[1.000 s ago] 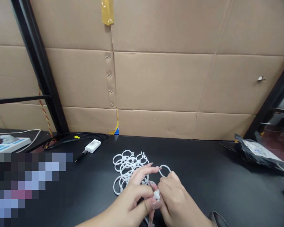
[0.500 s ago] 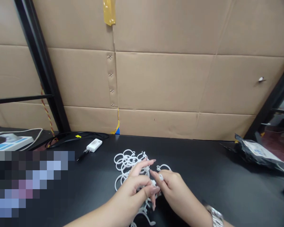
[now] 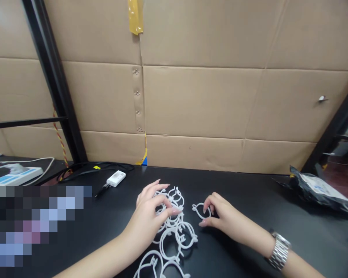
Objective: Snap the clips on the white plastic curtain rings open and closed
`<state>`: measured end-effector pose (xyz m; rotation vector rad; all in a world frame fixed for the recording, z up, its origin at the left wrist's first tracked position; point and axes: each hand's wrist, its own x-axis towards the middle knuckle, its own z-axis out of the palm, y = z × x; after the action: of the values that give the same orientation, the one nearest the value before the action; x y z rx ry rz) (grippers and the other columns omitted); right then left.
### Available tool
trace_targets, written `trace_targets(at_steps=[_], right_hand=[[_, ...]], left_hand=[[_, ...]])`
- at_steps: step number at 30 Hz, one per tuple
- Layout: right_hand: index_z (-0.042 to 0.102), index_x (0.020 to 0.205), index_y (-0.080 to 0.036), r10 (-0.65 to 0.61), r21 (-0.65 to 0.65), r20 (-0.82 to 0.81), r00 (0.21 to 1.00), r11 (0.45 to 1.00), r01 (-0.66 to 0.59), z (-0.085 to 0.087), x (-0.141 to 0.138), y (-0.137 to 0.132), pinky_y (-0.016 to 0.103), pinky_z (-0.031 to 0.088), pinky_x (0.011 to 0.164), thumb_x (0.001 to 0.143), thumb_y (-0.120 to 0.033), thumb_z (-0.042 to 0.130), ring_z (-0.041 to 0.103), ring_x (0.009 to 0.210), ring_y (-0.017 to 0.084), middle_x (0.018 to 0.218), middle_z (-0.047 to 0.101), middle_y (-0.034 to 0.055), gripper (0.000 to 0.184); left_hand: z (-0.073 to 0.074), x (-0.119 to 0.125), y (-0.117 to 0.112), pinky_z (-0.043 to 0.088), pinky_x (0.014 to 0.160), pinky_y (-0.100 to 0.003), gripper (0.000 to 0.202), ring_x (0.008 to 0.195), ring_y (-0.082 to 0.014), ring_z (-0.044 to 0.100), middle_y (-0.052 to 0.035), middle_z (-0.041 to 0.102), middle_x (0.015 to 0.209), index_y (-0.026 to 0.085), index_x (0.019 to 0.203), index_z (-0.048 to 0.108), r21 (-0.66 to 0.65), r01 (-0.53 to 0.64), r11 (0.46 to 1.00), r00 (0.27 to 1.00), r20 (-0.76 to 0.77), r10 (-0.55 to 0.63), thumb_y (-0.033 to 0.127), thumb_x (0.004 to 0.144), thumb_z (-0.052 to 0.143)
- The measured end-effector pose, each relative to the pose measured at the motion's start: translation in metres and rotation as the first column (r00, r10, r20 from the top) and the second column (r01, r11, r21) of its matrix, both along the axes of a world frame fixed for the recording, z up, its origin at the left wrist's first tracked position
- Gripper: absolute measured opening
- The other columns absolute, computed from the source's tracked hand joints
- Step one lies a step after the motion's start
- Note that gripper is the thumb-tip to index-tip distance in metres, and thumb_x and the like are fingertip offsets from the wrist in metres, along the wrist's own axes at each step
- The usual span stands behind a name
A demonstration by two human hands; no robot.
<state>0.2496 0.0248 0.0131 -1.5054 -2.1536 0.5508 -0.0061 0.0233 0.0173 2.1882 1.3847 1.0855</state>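
Several white plastic rings (image 3: 161, 247), open hoops with small clasp ends like shower curtain rings, lie in an overlapping pile on the black tabletop. My left hand (image 3: 150, 208) is over the pile's upper left, thumb and index finger pinched at a white ring (image 3: 178, 219); the other fingers stretch out above and hide part of the pile. To the right, one separate white ring (image 3: 197, 212) lies on the table. My right hand (image 3: 219, 214) is at its right side, thumb and index finger apart, partly covering it. A metal watch (image 3: 280, 251) is on my right wrist.
A white power adapter (image 3: 116, 178) with a black plug lies behind and left. A power strip (image 3: 17, 175) sits far left, and a black plastic package (image 3: 313, 189) far right. Cardboard (image 3: 203, 104) stands along the table's back edge, between black frame posts.
My hands have come apart from where they met over the pile. The left has moved left, the right a little right to the lone ring. More of the pile shows.
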Motion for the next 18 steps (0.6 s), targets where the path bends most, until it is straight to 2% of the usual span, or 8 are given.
trace_targets(at_steps=[5, 13, 18], right_hand=[[0.054, 0.072, -0.020, -0.006, 0.001, 0.030, 1.000, 1.000, 0.006, -0.008, -0.006, 0.001, 0.026, 0.041, 0.066, 0.074, -0.030, 0.071, 0.051, 0.073, 0.016, 0.081, 0.051, -0.0006, 0.020], [0.052, 0.072, -0.020, -0.020, 0.075, 0.057, 0.998, 0.997, 0.016, -0.002, -0.001, 0.004, 0.025, 0.041, 0.065, 0.087, -0.028, 0.056, 0.050, 0.069, 0.014, 0.079, 0.049, -0.0006, 0.017], [0.054, 0.074, -0.021, -0.036, 0.151, 0.093, 0.995, 0.988, 0.022, 0.002, -0.003, 0.001, 0.029, 0.040, 0.068, 0.089, -0.030, 0.053, 0.050, 0.073, 0.017, 0.080, 0.051, 0.0007, 0.017]], left_hand=[[0.001, 0.002, -0.003, 0.025, 0.104, -0.050, 0.011, 0.129, -0.0299, 0.033, -0.0033, 0.055, 0.125, 0.026, 0.070, 0.068, -0.042, 0.008, 0.999, 0.997, 0.073, -0.005, 0.035, 0.076, 0.066], [0.005, 0.005, -0.005, 0.023, 0.106, -0.050, 0.014, 0.127, -0.0303, 0.037, -0.0050, 0.058, 0.122, 0.025, 0.075, 0.069, -0.137, 0.095, 0.986, 0.967, 0.249, -0.059, 0.035, 0.079, 0.060], [0.010, 0.004, -0.004, 0.027, 0.105, -0.046, 0.018, 0.123, -0.0274, 0.044, -0.0063, 0.060, 0.119, 0.025, 0.093, 0.069, -0.156, 0.101, 0.983, 0.941, 0.336, -0.043, 0.032, 0.079, 0.060]])
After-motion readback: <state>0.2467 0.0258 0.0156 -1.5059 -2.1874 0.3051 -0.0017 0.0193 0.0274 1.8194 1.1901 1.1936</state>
